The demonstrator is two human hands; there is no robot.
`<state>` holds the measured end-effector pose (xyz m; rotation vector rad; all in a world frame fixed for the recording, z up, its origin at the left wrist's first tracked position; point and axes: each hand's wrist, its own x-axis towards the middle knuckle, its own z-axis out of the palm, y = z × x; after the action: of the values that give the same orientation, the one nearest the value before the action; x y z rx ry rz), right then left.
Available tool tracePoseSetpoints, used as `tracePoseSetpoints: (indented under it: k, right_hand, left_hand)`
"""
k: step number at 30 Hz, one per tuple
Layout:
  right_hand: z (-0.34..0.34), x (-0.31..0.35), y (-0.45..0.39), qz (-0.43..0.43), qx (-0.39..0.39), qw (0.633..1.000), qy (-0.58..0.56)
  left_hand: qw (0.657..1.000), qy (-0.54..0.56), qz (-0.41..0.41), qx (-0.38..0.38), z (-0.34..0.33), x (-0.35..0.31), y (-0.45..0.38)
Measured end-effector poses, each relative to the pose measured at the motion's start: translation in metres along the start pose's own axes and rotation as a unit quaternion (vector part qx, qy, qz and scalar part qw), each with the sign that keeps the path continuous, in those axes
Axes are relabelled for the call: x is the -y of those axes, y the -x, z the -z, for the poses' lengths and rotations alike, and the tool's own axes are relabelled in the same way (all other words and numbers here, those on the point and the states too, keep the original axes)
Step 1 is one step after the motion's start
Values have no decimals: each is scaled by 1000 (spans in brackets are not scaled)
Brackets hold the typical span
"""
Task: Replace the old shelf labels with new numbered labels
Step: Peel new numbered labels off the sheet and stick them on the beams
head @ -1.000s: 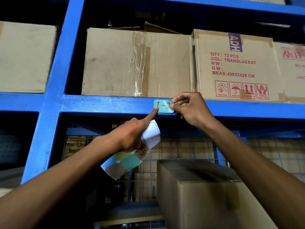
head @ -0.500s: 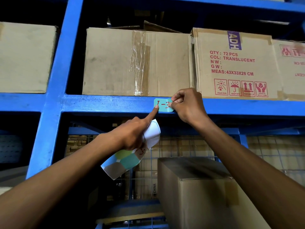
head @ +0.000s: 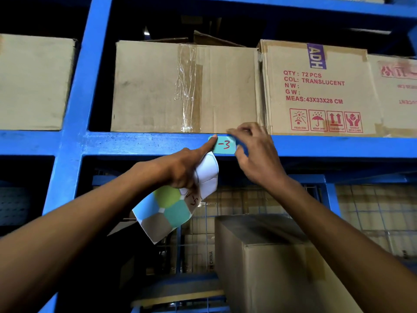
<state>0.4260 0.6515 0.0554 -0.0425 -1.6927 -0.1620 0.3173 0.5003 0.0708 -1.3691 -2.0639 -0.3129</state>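
A teal label (head: 224, 145) with red handwriting ending in "-3" lies on the front of the blue shelf beam (head: 135, 143). My left hand (head: 182, 170) presses its index fingertip on the label's left end and covers the first character. The same hand holds a curled sticker sheet (head: 167, 211) with coloured labels, one of them written on in red. My right hand (head: 255, 154) is at the label's right end, fingers spread over the beam and blurred by motion; whether it touches the label I cannot tell.
Cardboard boxes (head: 185, 86) stand on the shelf above the beam, one printed "ADH" (head: 316, 86). Another box (head: 270, 256) sits below on the right in front of wire mesh. A blue upright (head: 76, 109) runs down the left.
My right hand has let go of the label's right edge and opened, uncovering the "-3". My left index finger slid slightly onto the label's left end.
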Motion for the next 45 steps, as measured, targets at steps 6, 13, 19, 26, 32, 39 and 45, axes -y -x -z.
tracePoseSetpoints:
  k: [6,13,19,26,32,39,45]
  right_hand:
    - [-9,-19,20,11,44,990,135]
    - [-2,-24,31,7,40,987,157]
    - [2,7,64,-26,-57,991,-114]
    - [15,32,106,-19,-87,991,-96]
    - [20,39,129,-72,-9,993,-88]
    - [28,44,157,-150,16,969,-196]
    - [49,62,216,-171,92,948,-252]
  left_hand:
    - [1000,8,-8,-18,-7,9,4]
    - [992,114,-11,-56,-19,10,17]
    - [867,463,21,-183,-39,-8,56]
    - [726,661,53,-181,-57,-22,82]
    - [710,681,48,-174,-66,-31,94]
    - [740,636,98,-196,-94,-37,106]
    - [763,599,185,-158,-146,-41,141]
